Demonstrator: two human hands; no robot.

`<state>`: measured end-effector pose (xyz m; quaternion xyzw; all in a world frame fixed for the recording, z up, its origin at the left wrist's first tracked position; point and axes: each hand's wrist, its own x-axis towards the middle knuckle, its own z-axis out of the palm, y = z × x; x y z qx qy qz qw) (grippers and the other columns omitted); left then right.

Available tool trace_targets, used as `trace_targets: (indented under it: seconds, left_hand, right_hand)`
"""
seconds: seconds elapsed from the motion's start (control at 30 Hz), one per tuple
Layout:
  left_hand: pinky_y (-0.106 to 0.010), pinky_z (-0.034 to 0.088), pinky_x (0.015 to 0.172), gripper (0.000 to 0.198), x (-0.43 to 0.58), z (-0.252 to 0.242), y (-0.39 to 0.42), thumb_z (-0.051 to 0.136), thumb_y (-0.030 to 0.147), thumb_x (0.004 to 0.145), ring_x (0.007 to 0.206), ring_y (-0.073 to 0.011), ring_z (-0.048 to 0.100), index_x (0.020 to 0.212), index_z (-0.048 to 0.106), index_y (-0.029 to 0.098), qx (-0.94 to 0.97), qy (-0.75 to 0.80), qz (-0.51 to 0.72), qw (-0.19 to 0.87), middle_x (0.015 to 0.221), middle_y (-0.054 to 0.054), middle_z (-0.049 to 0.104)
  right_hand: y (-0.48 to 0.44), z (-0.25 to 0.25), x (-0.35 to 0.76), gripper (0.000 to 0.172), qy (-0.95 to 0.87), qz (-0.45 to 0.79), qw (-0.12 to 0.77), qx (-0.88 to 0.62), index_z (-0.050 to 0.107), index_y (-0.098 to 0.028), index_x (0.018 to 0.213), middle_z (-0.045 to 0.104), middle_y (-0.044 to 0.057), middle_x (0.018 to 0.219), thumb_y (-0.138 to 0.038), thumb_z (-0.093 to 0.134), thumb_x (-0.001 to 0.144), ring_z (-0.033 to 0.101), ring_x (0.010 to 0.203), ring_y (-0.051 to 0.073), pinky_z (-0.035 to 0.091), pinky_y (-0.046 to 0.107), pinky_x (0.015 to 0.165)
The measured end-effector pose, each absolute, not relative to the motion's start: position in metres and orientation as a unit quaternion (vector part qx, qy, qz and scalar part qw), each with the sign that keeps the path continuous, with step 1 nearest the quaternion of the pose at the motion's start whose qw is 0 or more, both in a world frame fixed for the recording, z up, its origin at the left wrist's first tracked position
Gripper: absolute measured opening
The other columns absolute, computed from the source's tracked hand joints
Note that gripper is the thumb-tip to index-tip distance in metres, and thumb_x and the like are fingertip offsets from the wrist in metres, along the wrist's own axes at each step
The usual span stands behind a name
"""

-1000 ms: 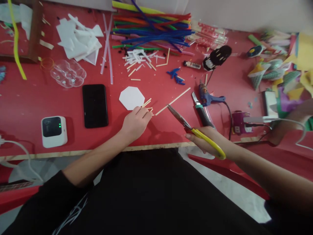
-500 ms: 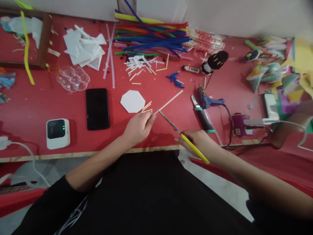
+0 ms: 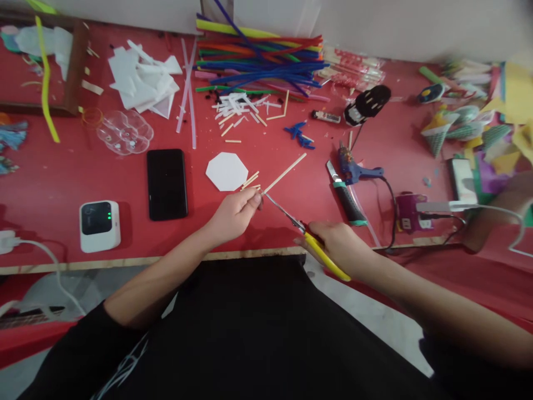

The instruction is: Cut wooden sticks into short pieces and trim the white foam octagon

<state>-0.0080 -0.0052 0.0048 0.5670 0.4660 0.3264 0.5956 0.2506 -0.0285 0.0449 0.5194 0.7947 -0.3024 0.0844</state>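
Scissors meet a thin stick at the left fingertips

The left hand (image 3: pixel 235 214) pinches the near end of a thin wooden stick (image 3: pixel 286 172), thumb and fingers drawn together on it. The rest of the stick slants away over the red table (image 3: pixel 62 178), its far end pointing up and to the right. The right hand (image 3: pixel 341 244) is curled around the yellow handles of a pair of scissors (image 3: pixel 318 250), whose blades reach to the stick just beside the left fingertips. The tips are small and partly merged with the stick here, so whether they have closed on it is hard to tell.

Just beyond the left hand lie several short stick pieces (image 3: pixel 251 179), next to a white card octagon (image 3: pixel 227 171). Farther back sit a heap of white strips (image 3: pixel 235 105) and a small cluster of blue pieces (image 3: pixel 297 135), with a bundle of coloured pipe cleaners (image 3: pixel 258 55) behind them. A craft knife (image 3: pixel 347 200) and a blue glue gun (image 3: pixel 353 168) lie near each other right of the stick; a black phone (image 3: pixel 167 186) lies left of the octagon.
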Motion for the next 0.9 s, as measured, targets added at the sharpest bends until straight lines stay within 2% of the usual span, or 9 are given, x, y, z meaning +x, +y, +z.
trace_targets:
  seconds: [0.17,0.27,0.33,0.43,0.53,0.6,0.67,0.73,0.9]
  left_hand:
    - [-0.02,0.027,0.043,0.032,-0.017,0.012,-0.005,0.045,0.037,0.099,0.045,-0.0077,0.012,0.072,0.046,0.022,0.302,0.312,0.303,0.849,0.052,0.011,0.013]
    - [-0.021,0.026,0.041,0.033,-0.023,0.018,-0.005,0.048,0.042,0.097,0.044,-0.0083,0.011,0.07,0.043,0.023,0.269,0.254,0.241,0.897,0.051,0.011,0.011]
    - [-0.023,0.029,0.041,0.033,-0.023,0.02,-0.007,0.044,0.044,0.098,0.043,-0.0095,0.014,0.071,0.042,0.025,0.311,0.278,0.232,0.879,0.051,0.01,0.012]
    - [-0.028,0.039,0.047,0.032,-0.015,0.017,-0.012,0.036,0.044,0.102,0.044,-0.0122,0.03,0.08,0.049,0.025,0.484,0.425,0.29,0.708,0.053,0.006,0.029]
    - [-0.032,0.046,0.062,0.025,-0.005,0.007,-0.018,0.039,0.036,0.102,0.065,-0.0166,0.055,0.093,0.056,0.021,0.678,0.54,0.339,0.364,0.074,-0.004,0.061]
    - [-0.033,0.046,0.066,0.024,-0.001,0.002,-0.021,0.038,0.031,0.103,0.073,-0.0185,0.058,0.094,0.058,0.018,0.728,0.559,0.343,0.2,0.081,-0.009,0.067]
    - [-0.032,0.043,0.063,0.026,-0.001,0.002,-0.022,0.037,0.029,0.103,0.068,-0.0175,0.057,0.092,0.058,0.018,0.735,0.565,0.341,0.155,0.074,-0.007,0.065]
    - [-0.03,0.04,0.058,0.028,-0.003,0.007,-0.021,0.036,0.03,0.103,0.061,-0.015,0.053,0.086,0.055,0.019,0.718,0.564,0.344,0.22,0.064,-0.002,0.057]
    - [-0.026,0.04,0.049,0.033,-0.008,0.025,-0.016,0.039,0.036,0.102,0.045,-0.0094,0.04,0.073,0.046,0.022,0.511,0.492,0.353,0.61,0.055,0.006,0.037]
  right_hand:
    - [-0.03,0.045,0.256,0.049,0.817,-0.291,0.061,0.494,0.043,-0.023,0.067,0.051,0.003,0.062,-0.061,0.036,0.097,0.047,0.052,0.015,0.033,0.03,0.054]
    - [-0.029,0.045,0.261,0.049,0.828,-0.293,0.05,0.474,0.047,-0.022,0.07,0.052,0.003,0.063,-0.061,0.036,0.098,0.05,0.053,0.015,0.034,0.03,0.054]
    - [-0.028,0.044,0.263,0.048,0.829,-0.292,0.041,0.476,0.048,-0.022,0.069,0.051,0.003,0.062,-0.06,0.039,0.097,0.048,0.052,0.015,0.033,0.03,0.053]
    - [-0.028,0.045,0.26,0.047,0.814,-0.303,0.032,0.494,0.044,-0.023,0.065,0.046,0.0,0.058,-0.06,0.044,0.095,0.043,0.049,0.013,0.03,0.03,0.052]
    - [-0.03,0.048,0.251,0.047,0.788,-0.35,0.024,0.506,0.04,-0.024,0.063,0.041,-0.004,0.054,-0.057,0.049,0.094,0.037,0.047,0.01,0.029,0.028,0.049]
    - [-0.032,0.05,0.246,0.047,0.771,-0.382,0.017,0.509,0.039,-0.023,0.062,0.039,-0.005,0.053,-0.056,0.052,0.093,0.035,0.047,0.009,0.029,0.026,0.047]
    - [-0.033,0.05,0.243,0.047,0.764,-0.391,0.01,0.513,0.04,-0.023,0.062,0.038,-0.005,0.052,-0.056,0.054,0.092,0.033,0.046,0.009,0.028,0.026,0.047]
    - [-0.033,0.048,0.244,0.047,0.769,-0.378,0.007,0.515,0.041,-0.023,0.063,0.038,-0.005,0.053,-0.058,0.053,0.092,0.034,0.046,0.009,0.028,0.026,0.047]
    - [-0.028,0.043,0.251,0.05,0.8,-0.335,0.018,0.497,0.045,-0.023,0.065,0.047,-0.001,0.058,-0.063,0.043,0.095,0.045,0.05,0.012,0.033,0.028,0.052]
